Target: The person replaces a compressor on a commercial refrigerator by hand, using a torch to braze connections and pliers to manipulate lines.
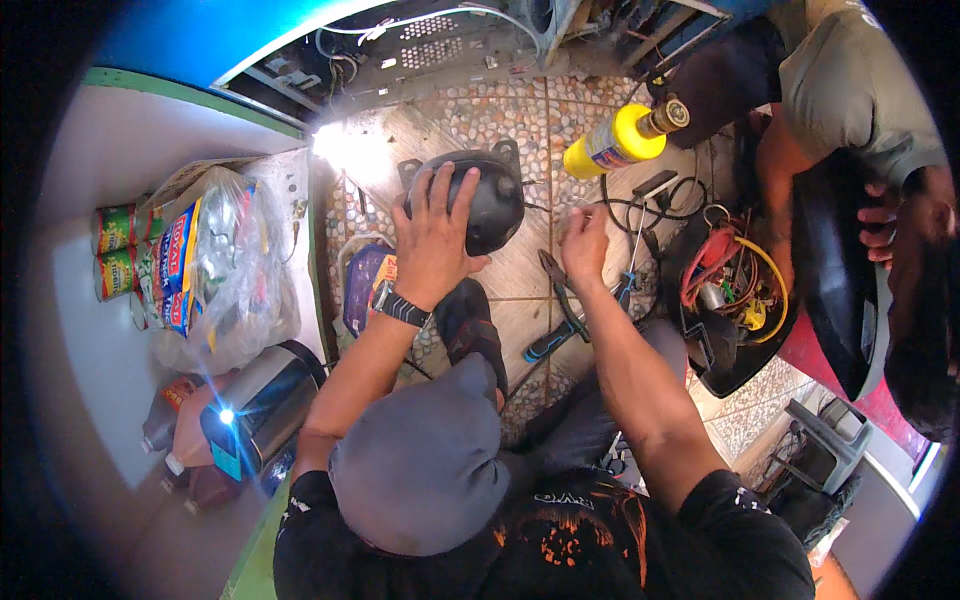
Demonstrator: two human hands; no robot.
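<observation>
Pebble-patterned tiles (578, 97) surround the black rounded vessel (497, 212), directly beneath my left hand (435, 238), fingers spread over it, not wrapped; my right hand (584, 240), farther off rightward, is curled, its contents unclear.

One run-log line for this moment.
left hand: spread on black dome | right hand: fingers curled, contents unclear | pliers: near right hand | yellow canister: beyond right hand

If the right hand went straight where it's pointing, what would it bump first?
Probably the nearer end of the yellow cylinder, just ahead of the right hand; depth is unclear, so it might miss.
</observation>
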